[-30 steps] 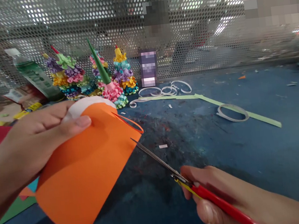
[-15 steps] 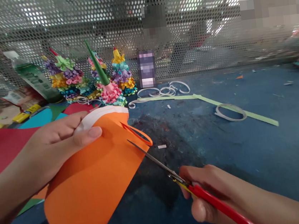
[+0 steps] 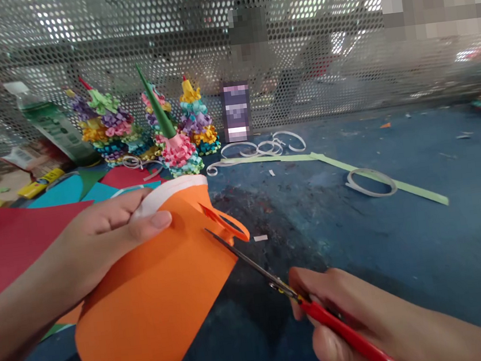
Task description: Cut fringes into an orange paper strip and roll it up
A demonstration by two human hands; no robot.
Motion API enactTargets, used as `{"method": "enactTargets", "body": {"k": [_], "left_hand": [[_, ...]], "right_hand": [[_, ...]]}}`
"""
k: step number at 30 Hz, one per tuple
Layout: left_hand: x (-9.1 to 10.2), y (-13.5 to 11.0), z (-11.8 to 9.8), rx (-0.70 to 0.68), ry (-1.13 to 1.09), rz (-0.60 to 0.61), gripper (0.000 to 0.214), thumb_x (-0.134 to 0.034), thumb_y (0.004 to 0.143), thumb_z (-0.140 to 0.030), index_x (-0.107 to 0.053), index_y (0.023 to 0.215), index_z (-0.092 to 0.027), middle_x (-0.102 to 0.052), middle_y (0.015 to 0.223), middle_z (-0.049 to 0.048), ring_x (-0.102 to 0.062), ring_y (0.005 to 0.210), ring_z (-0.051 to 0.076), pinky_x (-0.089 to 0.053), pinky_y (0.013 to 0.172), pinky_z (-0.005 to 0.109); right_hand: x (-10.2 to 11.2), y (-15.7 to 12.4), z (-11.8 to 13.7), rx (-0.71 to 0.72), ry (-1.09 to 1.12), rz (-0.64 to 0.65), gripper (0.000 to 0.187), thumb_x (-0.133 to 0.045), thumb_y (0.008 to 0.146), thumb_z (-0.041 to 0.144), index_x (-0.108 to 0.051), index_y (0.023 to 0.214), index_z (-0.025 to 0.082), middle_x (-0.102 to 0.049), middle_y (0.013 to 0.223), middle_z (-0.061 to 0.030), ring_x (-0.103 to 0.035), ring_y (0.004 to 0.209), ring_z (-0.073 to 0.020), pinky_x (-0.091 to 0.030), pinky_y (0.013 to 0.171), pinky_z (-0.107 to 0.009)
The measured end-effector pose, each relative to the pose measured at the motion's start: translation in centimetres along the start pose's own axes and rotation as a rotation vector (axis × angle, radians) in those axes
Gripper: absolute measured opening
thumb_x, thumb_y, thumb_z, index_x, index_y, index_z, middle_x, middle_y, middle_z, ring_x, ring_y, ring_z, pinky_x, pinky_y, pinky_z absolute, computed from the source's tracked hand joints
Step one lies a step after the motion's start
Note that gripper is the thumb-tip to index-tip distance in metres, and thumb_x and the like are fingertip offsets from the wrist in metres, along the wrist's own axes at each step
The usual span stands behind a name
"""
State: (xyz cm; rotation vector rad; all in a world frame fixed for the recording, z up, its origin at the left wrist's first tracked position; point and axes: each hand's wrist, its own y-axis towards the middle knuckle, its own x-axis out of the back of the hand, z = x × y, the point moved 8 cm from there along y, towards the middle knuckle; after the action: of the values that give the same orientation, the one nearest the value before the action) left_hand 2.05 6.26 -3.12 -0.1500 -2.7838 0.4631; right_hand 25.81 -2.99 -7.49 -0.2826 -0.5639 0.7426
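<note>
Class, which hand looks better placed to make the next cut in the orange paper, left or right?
Probably the right hand: it holds the red-handled scissors, their blades at the edge of the orange paper. The left hand is pinching that sheet, so it seems better kept steadying it.

Here's the left hand point(image 3: 95, 237), pinching an orange paper sheet point(image 3: 147, 278) up off the surface, thumb on top, with a white paper layer point(image 3: 167, 191) showing along the far edge! Over on the right, the right hand point(image 3: 358, 300) has a pair of red-handled scissors point(image 3: 339, 325), the slim steel blades point(image 3: 250, 263) angled far and left, tips reaching over the sheet's right edge. Right beside them, a narrow orange strip point(image 3: 228, 222) curls up in a loop, joined to the sheet!
</note>
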Motion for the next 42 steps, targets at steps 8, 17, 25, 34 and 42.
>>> {"method": "enactTargets", "body": {"k": [8, 17, 25, 34, 42], "left_hand": [[-2.0, -0.3, 0.3, 0.043, -0.088, 0.179, 0.062, -0.076, 0.065, -0.045, -0.053, 0.121, -0.030, -0.073, 0.080, -0.0031, -0.071, 0.062, 0.021, -0.056, 0.048, 0.025], [-2.0, -0.3, 0.0, 0.011, -0.045, 0.161, 0.057, -0.074, 0.066, -0.049, -0.056, 0.116, -0.028, -0.073, 0.077, -0.0015, -0.070, 0.056, 0.021, -0.055, 0.042, 0.026], [-3.1, -0.6, 1.0, 0.052, -0.065, 0.215, 0.061, -0.073, 0.066, -0.043, -0.053, 0.123, -0.030, -0.073, 0.081, -0.0018, -0.071, 0.062, 0.022, -0.057, 0.048, 0.029], [-3.5, -1.1, 0.6, 0.109, -0.069, 0.211, 0.073, -0.074, 0.065, -0.047, -0.045, 0.131, -0.034, -0.074, 0.087, -0.0017, -0.071, 0.070, 0.027, -0.059, 0.053, 0.033], [-3.0, -0.8, 1.0, 0.058, -0.058, 0.217, 0.063, -0.072, 0.068, -0.035, -0.050, 0.127, -0.033, -0.073, 0.089, -0.0012, -0.071, 0.063, 0.022, -0.057, 0.049, 0.028]], "right_hand": [[-0.8, 0.1, -0.8, -0.084, 0.294, 0.037, 0.028, -0.045, 0.091, 0.043, -0.050, 0.079, 0.018, -0.048, 0.069, 0.0028, -0.039, 0.059, -0.0083, -0.036, 0.054, -0.017], [-0.3, -0.1, -0.3, -0.031, 0.154, -0.041, 0.037, -0.055, 0.084, 0.054, -0.053, 0.082, 0.018, -0.047, 0.068, 0.0034, -0.036, 0.055, -0.0078, -0.034, 0.049, -0.017], [-0.4, -0.3, -0.5, -0.030, 0.141, -0.057, 0.039, -0.051, 0.085, 0.057, -0.056, 0.087, 0.018, -0.054, 0.078, -0.0001, -0.044, 0.064, -0.0104, -0.041, 0.056, -0.018], [-0.6, -0.5, -0.3, 0.013, 0.194, -0.026, 0.023, -0.059, 0.085, 0.040, -0.053, 0.082, 0.018, -0.052, 0.076, 0.0028, -0.041, 0.065, -0.0087, -0.037, 0.059, -0.017], [-1.8, -0.2, -1.4, -0.067, 0.475, 0.067, 0.044, -0.029, 0.096, 0.051, -0.057, 0.084, 0.018, -0.048, 0.062, 0.0031, -0.044, 0.052, -0.0086, -0.038, 0.049, -0.017]]}}
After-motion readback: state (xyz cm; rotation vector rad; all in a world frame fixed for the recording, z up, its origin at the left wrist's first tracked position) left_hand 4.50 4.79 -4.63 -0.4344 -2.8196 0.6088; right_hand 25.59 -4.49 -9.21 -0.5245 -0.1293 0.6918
